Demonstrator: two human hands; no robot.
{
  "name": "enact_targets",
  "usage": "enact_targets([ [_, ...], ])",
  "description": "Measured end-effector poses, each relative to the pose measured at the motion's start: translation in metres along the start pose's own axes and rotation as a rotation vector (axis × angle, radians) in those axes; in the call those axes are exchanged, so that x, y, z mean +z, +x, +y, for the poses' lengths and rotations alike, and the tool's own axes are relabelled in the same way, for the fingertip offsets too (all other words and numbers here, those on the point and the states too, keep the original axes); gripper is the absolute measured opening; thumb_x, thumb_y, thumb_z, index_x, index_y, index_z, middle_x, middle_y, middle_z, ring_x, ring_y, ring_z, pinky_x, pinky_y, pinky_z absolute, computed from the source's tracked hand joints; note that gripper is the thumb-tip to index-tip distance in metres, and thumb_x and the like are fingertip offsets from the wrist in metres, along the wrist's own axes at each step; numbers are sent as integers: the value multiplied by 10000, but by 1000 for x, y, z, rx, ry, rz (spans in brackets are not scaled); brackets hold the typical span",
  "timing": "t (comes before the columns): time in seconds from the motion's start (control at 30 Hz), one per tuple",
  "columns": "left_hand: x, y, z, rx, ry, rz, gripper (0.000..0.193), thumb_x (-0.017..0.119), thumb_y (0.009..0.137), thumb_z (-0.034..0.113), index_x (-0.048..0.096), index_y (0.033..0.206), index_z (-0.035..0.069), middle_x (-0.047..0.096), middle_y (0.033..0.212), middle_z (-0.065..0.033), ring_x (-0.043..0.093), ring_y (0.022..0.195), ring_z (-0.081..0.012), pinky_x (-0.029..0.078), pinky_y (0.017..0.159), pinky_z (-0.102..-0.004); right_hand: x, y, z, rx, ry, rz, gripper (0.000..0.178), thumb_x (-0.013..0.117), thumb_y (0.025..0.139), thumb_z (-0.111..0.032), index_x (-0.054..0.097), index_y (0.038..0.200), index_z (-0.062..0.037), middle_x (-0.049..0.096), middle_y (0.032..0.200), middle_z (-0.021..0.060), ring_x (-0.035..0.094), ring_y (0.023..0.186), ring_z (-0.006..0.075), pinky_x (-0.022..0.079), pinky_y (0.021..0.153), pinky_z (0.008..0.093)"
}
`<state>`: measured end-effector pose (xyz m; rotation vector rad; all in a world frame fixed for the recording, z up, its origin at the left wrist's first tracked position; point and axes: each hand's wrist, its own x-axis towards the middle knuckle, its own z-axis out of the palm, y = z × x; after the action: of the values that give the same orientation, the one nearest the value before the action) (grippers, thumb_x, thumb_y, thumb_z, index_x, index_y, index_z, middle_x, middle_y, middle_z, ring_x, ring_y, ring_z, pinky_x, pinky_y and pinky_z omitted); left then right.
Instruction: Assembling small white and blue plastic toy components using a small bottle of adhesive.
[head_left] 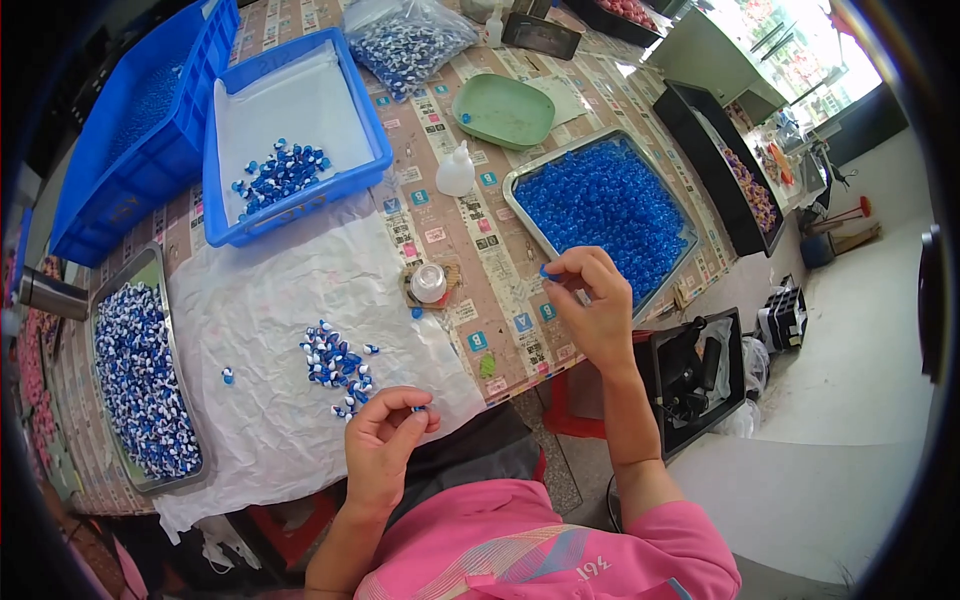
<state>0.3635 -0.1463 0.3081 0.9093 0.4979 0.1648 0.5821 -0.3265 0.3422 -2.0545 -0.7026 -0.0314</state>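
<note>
My left hand (pixel 378 450) is closed in a pinch on a small blue piece (pixel 419 408), mostly hidden by the fingers, above the near edge of a crumpled white sheet (pixel 250 300). Beside it on the sheet lies a loose pile of small blue-and-white pieces (pixel 335 358). My right hand (pixel 600 315) pinches a small translucent blue piece (pixel 547 273) between thumb and fingertips. It is held by the near left side of a metal tray (pixel 520 205) full of similar translucent blue pieces (pixel 600 200). Between my hands stands a small clear round jar (pixel 428 284).
At left stand a metal tray (pixel 196 440) of blue-and-white pieces and two blue bins, the nearer (pixel 300 215) lined with white. Farther back are a white squeeze bottle (pixel 456 172), a green tray (pixel 505 108) and a filled plastic bag (pixel 410 45). A black tray (pixel 700 130) lines the right edge.
</note>
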Motion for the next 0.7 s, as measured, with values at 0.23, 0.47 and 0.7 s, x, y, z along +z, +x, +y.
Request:
enact_targets([
  [0.23, -2, -3, -5, -56, -16, 12, 175, 606, 887, -41, 627, 1056, 1, 648, 976, -62, 662, 847, -133, 560, 798, -278, -9, 5, 23, 113, 128, 101, 181, 672, 807, 79, 647, 979, 29, 612, 1006, 26, 606, 858, 84, 507, 753, 216],
  [0.47, -2, -1, -7, -78, -13, -6, 171, 605, 887, -36, 622, 1054, 1, 648, 977, -67, 660, 851, -128, 566, 792, -279, -15, 5, 26, 266, 219, 141, 196, 673, 832, 73, 646, 1016, 12, 643, 954, 16, 600, 839, 63, 491, 748, 196],
  [0.7, 7, 4, -5, -88, -90, -40, 203, 578, 901, -31, 543, 1093, 25, 603, 1087, -83, 634, 905, -136, 551, 834, -293, 12, -18, -3, 279, 548, -53, 233, 682, 811, 101, 656, 1035, 40, 652, 985, 48, 627, 873, 96, 505, 782, 214],
])
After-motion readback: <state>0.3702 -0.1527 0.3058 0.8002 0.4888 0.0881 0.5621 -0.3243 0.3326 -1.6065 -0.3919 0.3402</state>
